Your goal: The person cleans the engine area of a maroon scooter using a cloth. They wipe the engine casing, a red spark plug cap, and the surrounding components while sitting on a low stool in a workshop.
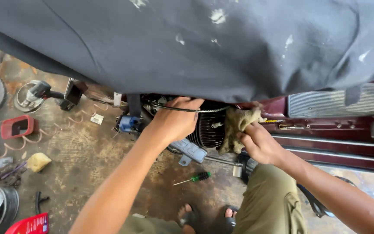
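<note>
Now, rag: crumpled, grimy tan cloth rag point(238, 125) is pressing against the black finned engine cylinder point(207, 130), just under the dark cover.
Right hand: right hand point(258, 143) is pinching the rag, fingers closed on it.
Left hand: left hand point(176, 119) is curling over engine parts beside a black cable point(187, 109); its grip is hidden.
Progress: wiping looks underway; the fins look still dirty.
Floor: green-handled screwdriver point(193, 178) is lying untouched below.

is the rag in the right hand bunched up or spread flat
Bunched up: the rag hangs in crumpled folds from the right hand, pressed against the engine.
</note>
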